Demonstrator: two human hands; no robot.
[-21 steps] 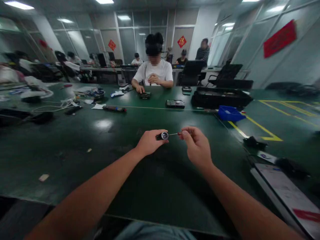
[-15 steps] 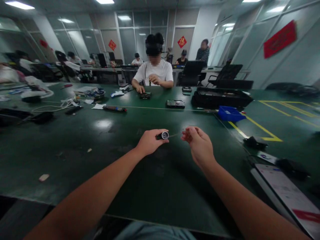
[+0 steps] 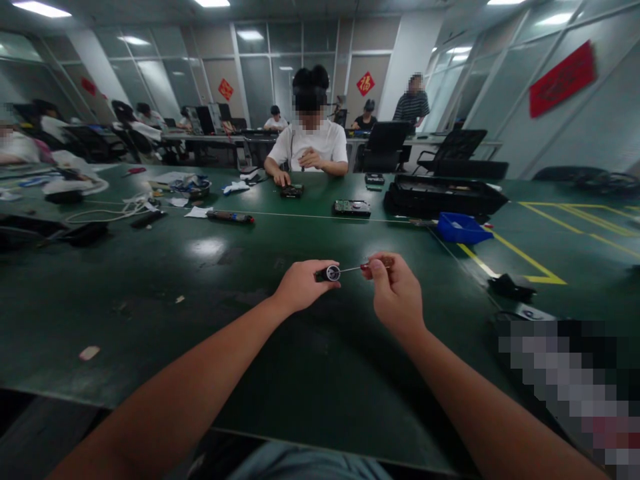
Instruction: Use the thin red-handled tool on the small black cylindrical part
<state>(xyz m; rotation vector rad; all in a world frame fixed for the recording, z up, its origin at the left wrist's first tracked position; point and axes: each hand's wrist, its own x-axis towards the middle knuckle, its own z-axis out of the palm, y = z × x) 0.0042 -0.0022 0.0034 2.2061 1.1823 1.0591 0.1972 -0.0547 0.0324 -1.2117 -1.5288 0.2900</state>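
Left hand (image 3: 303, 285) grips a cylinder (image 3: 332, 273); right hand (image 3: 399, 293) holds a screwdriver (image 3: 365, 267), apparently working it. Further turning needs steady alignment.

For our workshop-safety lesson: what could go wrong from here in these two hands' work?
The thin tool might slip at the dark ringed part and jab the left fingers that grip it. The part seems held by those fingers alone, so it could twist under the tool.
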